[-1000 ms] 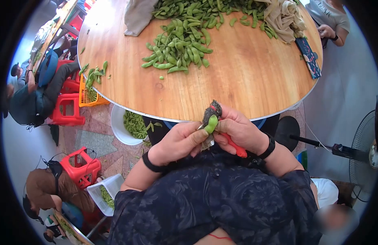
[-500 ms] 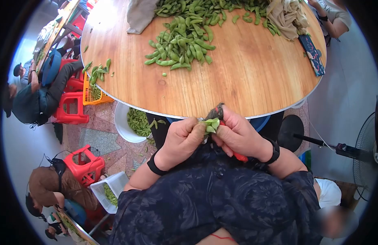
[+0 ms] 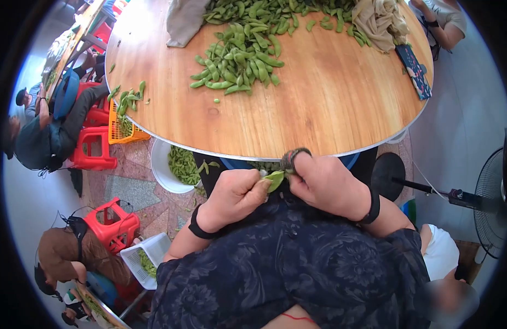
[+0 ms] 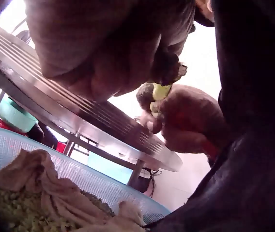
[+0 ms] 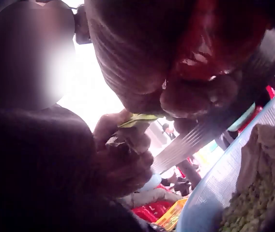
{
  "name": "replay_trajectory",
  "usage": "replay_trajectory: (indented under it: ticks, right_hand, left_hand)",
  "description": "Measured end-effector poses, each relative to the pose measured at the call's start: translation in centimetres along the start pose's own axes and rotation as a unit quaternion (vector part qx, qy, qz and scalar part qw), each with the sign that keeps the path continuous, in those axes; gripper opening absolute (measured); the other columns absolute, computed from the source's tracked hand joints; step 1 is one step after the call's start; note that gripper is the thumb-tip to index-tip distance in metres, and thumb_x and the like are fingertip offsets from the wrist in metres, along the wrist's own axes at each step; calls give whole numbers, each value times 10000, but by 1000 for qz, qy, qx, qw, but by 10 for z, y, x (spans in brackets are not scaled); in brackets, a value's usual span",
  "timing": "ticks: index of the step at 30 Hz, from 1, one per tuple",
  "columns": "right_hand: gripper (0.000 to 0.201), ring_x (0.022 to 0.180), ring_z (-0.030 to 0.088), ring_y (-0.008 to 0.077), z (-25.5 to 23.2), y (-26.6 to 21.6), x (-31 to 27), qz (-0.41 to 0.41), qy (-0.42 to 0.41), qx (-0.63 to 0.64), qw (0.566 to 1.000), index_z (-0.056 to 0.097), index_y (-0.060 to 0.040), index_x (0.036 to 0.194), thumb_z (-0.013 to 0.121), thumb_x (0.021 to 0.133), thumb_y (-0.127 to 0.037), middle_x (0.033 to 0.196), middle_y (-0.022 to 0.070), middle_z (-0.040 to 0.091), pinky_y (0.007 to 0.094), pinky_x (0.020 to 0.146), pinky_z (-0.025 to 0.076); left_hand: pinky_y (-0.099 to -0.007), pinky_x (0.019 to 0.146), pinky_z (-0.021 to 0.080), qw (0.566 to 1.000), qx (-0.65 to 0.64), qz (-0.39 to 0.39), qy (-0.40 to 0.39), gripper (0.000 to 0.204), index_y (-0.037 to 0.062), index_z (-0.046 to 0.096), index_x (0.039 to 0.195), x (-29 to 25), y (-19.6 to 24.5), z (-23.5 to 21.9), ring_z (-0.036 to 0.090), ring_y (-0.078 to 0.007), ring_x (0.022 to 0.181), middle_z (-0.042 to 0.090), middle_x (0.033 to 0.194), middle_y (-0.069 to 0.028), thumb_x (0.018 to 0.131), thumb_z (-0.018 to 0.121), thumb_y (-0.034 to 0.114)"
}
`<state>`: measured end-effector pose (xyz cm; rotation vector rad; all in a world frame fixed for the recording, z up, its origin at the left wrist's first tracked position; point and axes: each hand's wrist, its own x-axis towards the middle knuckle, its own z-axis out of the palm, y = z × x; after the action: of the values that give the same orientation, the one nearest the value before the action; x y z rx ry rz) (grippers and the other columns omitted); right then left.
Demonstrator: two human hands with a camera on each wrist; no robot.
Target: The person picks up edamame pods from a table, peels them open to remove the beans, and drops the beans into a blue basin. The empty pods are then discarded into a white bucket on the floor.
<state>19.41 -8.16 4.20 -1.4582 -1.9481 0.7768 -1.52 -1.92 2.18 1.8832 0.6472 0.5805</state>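
Head view: one pod [image 3: 275, 181], pinched in my left hand [image 3: 237, 194], just beside my right hand [image 3: 333, 183]; plump a second earlier, it now looked flattened, so probably split. On the counter [image 3: 330, 109]: two cloths [image 3: 186, 22]; heaped pods [image 3: 239, 60], past counting.

Left wrist view: one blue basket [image 4: 79, 171]; one basket cloth [image 4: 65, 188]; beans [image 4: 21, 208], uncountable.

Right wrist view: one red object [image 5: 220, 38], gripped in my right hand.
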Motion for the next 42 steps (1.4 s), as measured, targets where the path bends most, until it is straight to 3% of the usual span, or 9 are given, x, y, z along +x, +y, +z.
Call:
replay_trajectory:
  ticks: [9,12,16,18,24,30,35,38,42]
  right_hand:
    - [131,623,582,398,-44,21,55,-12,22,-166,986,468,-27,911,559,839,-88,640,184,549,455,561,480]
    - [159,665,587,411,-56,47,106,-33,66,-193,978,455,-15,935,555,829,-78,672,202,556,473,598,481]
    - [177,751,595,417,-45,62,150,-74,86,-234,966,456,1,961,540,818,-64,831,237,579,484,659,485]
    - [201,772,595,414,-42,63,150,-57,70,-265,960,463,1,990,543,818,-66,919,241,576,478,671,491]
    - [238,734,592,389,-57,46,113,-4,20,-218,976,464,2,1002,576,817,-96,775,185,578,430,646,481]
    - [350,645,597,405,-68,-26,67,-28,-212,-73,974,411,22,1088,581,796,-69,687,190,588,466,562,469]
    - [292,616,586,386,-73,-27,51,-54,-209,-94,972,463,12,999,626,789,-109,686,146,568,442,538,467]
    - [394,683,597,391,-73,-16,46,-69,-123,-82,987,428,22,1140,600,797,-67,729,183,594,441,548,453]
    - [309,617,593,263,-59,-11,39,21,-62,78,995,465,13,1120,571,845,-80,707,119,563,371,520,450]
  left_hand:
    - [-330,472,393,933,119,-265,212,254,4,559,811,-80,-41,-59,506,-154,498,529,571,-106,815,719,201]
    - [-332,498,412,885,303,-264,237,214,2,582,875,-97,-49,-70,528,-210,518,539,610,-119,794,709,154]
    - [-327,506,417,905,219,-274,242,190,1,590,894,-96,-46,-66,520,-204,518,522,608,-109,815,688,144]
    - [-313,511,420,937,160,-191,246,183,3,596,911,-91,-47,-56,512,-195,522,517,614,-107,826,682,141]
    - [-259,511,399,979,-31,-120,159,111,-3,584,914,-46,-27,-43,486,-79,563,539,659,-27,883,627,94]
    - [-240,508,377,986,-145,-73,25,204,-9,565,1034,17,10,-32,465,-57,571,507,684,13,890,640,115]
    - [-254,540,400,984,-123,-62,-115,166,6,572,888,34,9,-19,468,-65,604,506,680,17,956,557,156]
    - [-252,551,403,966,-178,-122,-143,266,17,563,841,33,17,-14,473,-69,611,509,677,21,992,500,227]
    - [-222,546,385,949,-242,-147,-141,320,34,578,850,25,12,-8,458,-65,593,503,672,27,1010,457,283]
